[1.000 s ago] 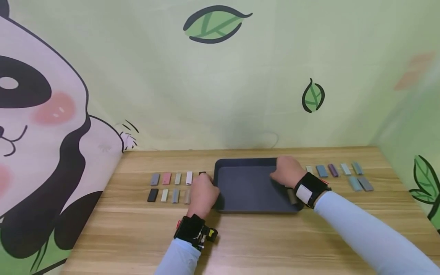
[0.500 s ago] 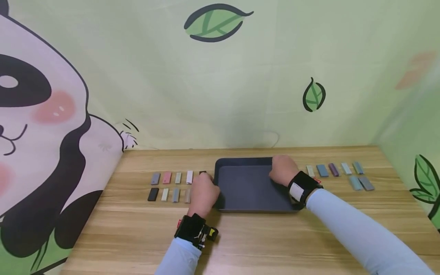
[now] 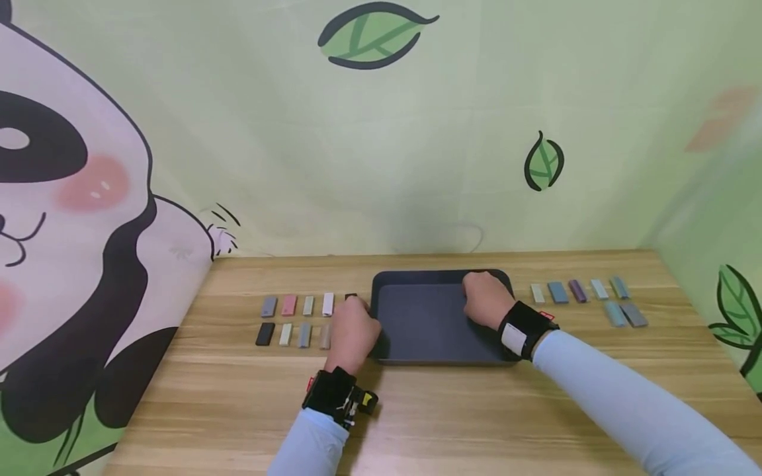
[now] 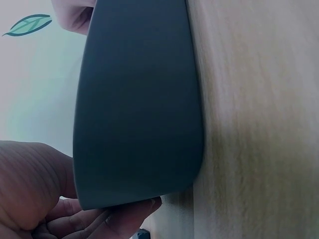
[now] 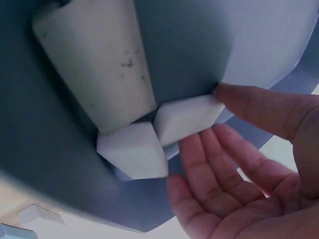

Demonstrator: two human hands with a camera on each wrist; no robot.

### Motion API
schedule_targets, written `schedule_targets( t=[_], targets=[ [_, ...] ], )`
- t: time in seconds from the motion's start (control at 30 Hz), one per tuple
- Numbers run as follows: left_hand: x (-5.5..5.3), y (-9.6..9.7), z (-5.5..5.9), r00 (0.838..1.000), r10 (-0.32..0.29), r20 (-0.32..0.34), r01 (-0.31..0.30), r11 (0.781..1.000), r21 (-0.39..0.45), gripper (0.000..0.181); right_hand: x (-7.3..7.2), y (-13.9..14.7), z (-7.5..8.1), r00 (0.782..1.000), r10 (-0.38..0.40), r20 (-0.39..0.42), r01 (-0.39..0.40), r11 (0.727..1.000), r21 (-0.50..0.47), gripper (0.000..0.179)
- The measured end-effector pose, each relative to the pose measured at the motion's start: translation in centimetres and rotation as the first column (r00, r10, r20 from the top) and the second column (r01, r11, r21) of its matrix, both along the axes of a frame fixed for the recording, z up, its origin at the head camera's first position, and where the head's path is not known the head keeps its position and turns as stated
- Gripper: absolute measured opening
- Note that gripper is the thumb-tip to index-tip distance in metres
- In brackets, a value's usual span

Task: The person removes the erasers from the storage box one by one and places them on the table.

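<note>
A dark grey rectangular tray lies on the wooden table. At its left side my left hand grips the wall; the left wrist view shows fingers bent around the edge of the tray. Inside the tray, toward the right, is my right hand. Its thumb and fingers pinch a small pale block in the right wrist view. That block touches another pale block and sits close to a larger beige block. In the head view my right hand and wrist hide these blocks.
Left of the tray, several small flat blocks stand in two rows, among them a pink block and a black block. To the right are more, including a blue block and a purple block. A printed cloth wall rises behind the table.
My right hand has shifted slightly left and toward me within the tray. A brown block seen earlier beside its wrist is now covered. My left hand stays at the tray's left side.
</note>
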State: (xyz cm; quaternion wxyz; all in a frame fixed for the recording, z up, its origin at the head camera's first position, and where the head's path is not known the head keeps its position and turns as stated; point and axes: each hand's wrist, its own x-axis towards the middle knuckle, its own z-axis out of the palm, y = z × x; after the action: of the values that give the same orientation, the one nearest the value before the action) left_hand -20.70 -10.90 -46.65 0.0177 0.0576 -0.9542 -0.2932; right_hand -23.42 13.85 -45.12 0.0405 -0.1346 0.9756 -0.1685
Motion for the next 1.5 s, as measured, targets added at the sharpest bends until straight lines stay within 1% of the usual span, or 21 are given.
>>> schedule_targets(
  t=[0.07, 0.13, 0.17, 0.23, 0.3, 0.4, 0.53, 0.7, 0.93, 1.07, 1.2, 1.3, 1.33, 1.43, 1.5],
  targets=[
    [0.0, 0.0, 0.1, 1.0, 0.0, -0.001, 0.0, 1.0, 0.0, 0.023, 0.1, -0.2, 0.0, 1.0, 0.023, 0.005, -0.023, 1.0, 0.005, 0.02],
    [0.0, 0.1, 0.2, 1.0, 0.001, 0.001, -0.001, 1.0, -0.001, 0.024, 0.2, -0.3, 0.1, 0.999, 0.041, 0.023, -0.041, 0.999, 0.017, 0.007],
    [0.0, 0.1, 0.3, 1.0, 0.0, 0.001, 0.0, 1.0, -0.001, 0.025, 0.2, -0.4, 0.1, 0.998, 0.053, 0.032, -0.053, 0.998, 0.023, 0.004],
    [0.0, 0.1, 0.3, 1.0, 0.0, 0.002, 0.0, 1.0, 0.002, 0.028, 0.4, -0.5, 0.1, 0.997, 0.068, 0.046, -0.07, 0.997, 0.027, 0.019],
    [0.0, 0.1, 0.3, 1.0, -0.003, -0.002, 0.004, 1.0, 0.005, 0.031, 0.6, -0.6, 0.3, 0.995, 0.081, 0.059, -0.084, 0.996, 0.033, 0.021],
    [-0.1, 0.0, 0.2, 1.0, -0.011, -0.029, 0.011, 1.0, 0.011, 0.034, 0.7, -0.7, 0.5, 0.994, 0.102, 0.043, -0.103, 0.994, 0.03, 0.014],
    [-0.4, -0.1, 0.0, 0.998, -0.014, -0.061, 0.015, 1.0, 0.015, 0.035, 0.9, -0.7, 0.7, 0.994, 0.104, 0.029, -0.104, 0.994, 0.021, 0.01],
    [-0.4, -0.2, -0.1, 0.998, -0.015, -0.055, 0.015, 1.0, 0.009, 0.035, 1.5, -0.6, 0.5, 0.995, 0.092, 0.046, -0.093, 0.996, 0.014, 0.014],
    [0.0, -0.1, -0.1, 0.999, -0.021, -0.03, 0.021, 1.0, 0.019, 0.035, 2.1, 0.0, 0.5, 0.995, 0.095, 0.044, -0.095, 0.995, 0.004, 0.008],
    [0.1, 0.1, -0.2, 1.0, -0.019, -0.017, 0.019, 1.0, 0.023, 0.034, 2.3, 1.0, 1.2, 0.995, 0.094, 0.031, -0.093, 0.995, -0.038, 0.012],
    [0.1, 0.2, -0.2, 1.0, -0.016, -0.026, 0.017, 1.0, 0.018, 0.035, 2.2, 3.0, 3.0, 0.997, 0.047, 0.063, -0.041, 0.994, -0.102, 0.021],
    [0.1, 0.2, -0.2, 0.999, -0.015, -0.029, 0.016, 1.0, 0.017, 0.036, 1.9, 5.5, 4.3, 0.996, -0.026, 0.086, 0.036, 0.991, -0.128, 0.026],
    [0.1, 0.2, -0.2, 0.999, -0.015, -0.029, 0.015, 1.0, 0.017, 0.036, 1.9, 6.4, 4.7, 0.996, -0.046, 0.08, 0.056, 0.99, -0.126, 0.027],
    [0.1, 0.2, -0.2, 1.0, -0.015, -0.027, 0.015, 1.0, 0.019, 0.037, 1.9, 9.4, 5.4, 0.99, -0.12, 0.071, 0.128, 0.984, -0.126, 0.03],
    [0.1, 0.1, -0.2, 1.0, -0.014, -0.028, 0.014, 1.0, 0.018, 0.037, 2.1, 11.7, 5.4, 0.984, -0.162, 0.067, 0.169, 0.978, -0.124, 0.032]
  ],
)
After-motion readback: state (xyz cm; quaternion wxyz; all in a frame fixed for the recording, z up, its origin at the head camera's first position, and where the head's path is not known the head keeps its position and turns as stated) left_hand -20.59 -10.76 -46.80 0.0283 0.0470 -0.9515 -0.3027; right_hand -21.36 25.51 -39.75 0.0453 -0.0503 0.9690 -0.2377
